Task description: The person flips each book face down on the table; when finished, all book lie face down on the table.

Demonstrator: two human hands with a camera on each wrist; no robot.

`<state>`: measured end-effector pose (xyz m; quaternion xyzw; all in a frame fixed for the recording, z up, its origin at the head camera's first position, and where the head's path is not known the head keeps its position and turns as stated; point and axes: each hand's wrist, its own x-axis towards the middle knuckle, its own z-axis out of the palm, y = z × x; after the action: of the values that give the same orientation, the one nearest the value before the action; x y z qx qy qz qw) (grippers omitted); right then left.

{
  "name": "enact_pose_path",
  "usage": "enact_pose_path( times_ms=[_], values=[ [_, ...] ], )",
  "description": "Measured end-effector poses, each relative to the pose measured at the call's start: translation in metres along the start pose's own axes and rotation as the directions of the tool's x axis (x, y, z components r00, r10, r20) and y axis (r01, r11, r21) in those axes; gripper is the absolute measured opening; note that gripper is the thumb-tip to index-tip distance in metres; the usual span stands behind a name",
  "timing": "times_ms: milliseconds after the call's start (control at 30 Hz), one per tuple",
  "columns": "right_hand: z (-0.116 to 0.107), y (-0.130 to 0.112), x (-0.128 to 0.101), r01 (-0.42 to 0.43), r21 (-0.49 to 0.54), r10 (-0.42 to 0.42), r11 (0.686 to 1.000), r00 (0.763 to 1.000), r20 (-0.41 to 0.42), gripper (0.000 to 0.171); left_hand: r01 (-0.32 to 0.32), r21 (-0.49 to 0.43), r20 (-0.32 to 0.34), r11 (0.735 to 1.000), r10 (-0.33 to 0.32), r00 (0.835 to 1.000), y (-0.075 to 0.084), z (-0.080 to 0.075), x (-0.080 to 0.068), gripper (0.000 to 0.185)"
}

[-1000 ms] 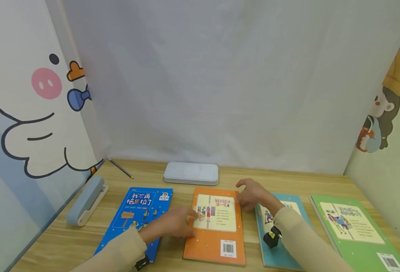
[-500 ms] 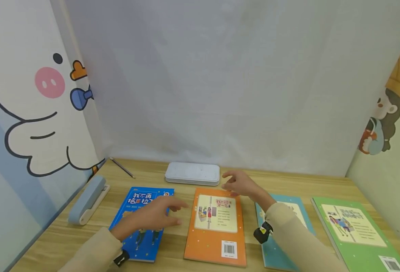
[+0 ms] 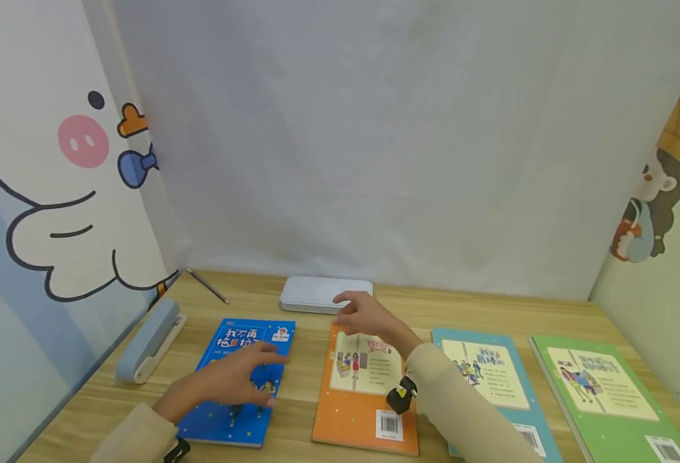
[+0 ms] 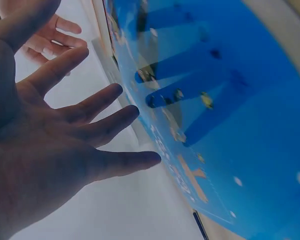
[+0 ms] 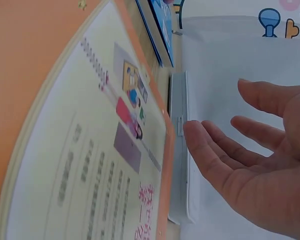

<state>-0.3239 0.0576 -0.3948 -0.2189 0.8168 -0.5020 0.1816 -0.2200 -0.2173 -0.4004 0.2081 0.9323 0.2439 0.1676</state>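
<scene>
My left hand [image 3: 250, 381] hovers over the blue book [image 3: 247, 334] with its fingers straight and spread. The left wrist view shows that hand [image 4: 90, 130] empty, its finger shadows falling on the blue book [image 4: 250, 125]. My right hand [image 3: 358, 315] is over the far edge of the orange book [image 3: 354, 411], close to the white case [image 3: 311, 292]. In the right wrist view this hand [image 5: 240, 160] is relaxed and empty above the orange book [image 5: 50, 125] and the white case [image 5: 179, 150].
A teal book [image 3: 484, 373] and a green book [image 3: 600, 386] lie flat to the right on the wooden table [image 3: 305, 386]. A pale blue stapler-like device [image 3: 146, 341] and a pen [image 3: 207, 286] sit at the far left. Cartoon panels and a white curtain wall in the table.
Both hands have moved left. The left hand went from the orange book's left edge to over the blue book. The right hand went from the teal book to the orange book's far edge.
</scene>
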Motion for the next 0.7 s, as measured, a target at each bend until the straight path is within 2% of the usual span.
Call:
enact_pose_path(
  times_ms=[233, 267, 400, 567, 700],
  values=[
    [0.021, -0.005, 0.013, -0.012, 0.006, 0.012, 1.000, 1.000, 0.001, 0.050, 0.055, 0.028, 0.022, 0.998, -0.056, 0.998, -0.024, 0.003, -0.011, 0.083],
    [0.023, -0.006, 0.015, -0.010, -0.001, 0.010, 1.000, 1.000, -0.003, 0.050, 0.047, 0.061, 0.025, 0.997, -0.049, 0.998, -0.031, 0.004, -0.011, 0.087],
    [0.032, -0.005, 0.024, -0.010, 0.004, 0.010, 1.000, 1.000, -0.014, 0.051, 0.031, 0.091, 0.022, 0.995, -0.033, 0.999, -0.065, 0.012, -0.007, 0.102],
    [0.044, -0.005, 0.031, -0.036, 0.051, 0.037, 0.998, 0.999, -0.016, 0.054, 0.056, 0.106, 0.016, 0.993, -0.058, 0.998, -0.109, 0.029, 0.002, 0.109],
    [0.055, -0.007, 0.036, -0.045, 0.012, 0.045, 0.999, 0.998, -0.032, 0.056, 0.071, 0.133, 0.034, 0.989, -0.076, 0.997, -0.122, 0.035, 0.007, 0.113]
  ],
)
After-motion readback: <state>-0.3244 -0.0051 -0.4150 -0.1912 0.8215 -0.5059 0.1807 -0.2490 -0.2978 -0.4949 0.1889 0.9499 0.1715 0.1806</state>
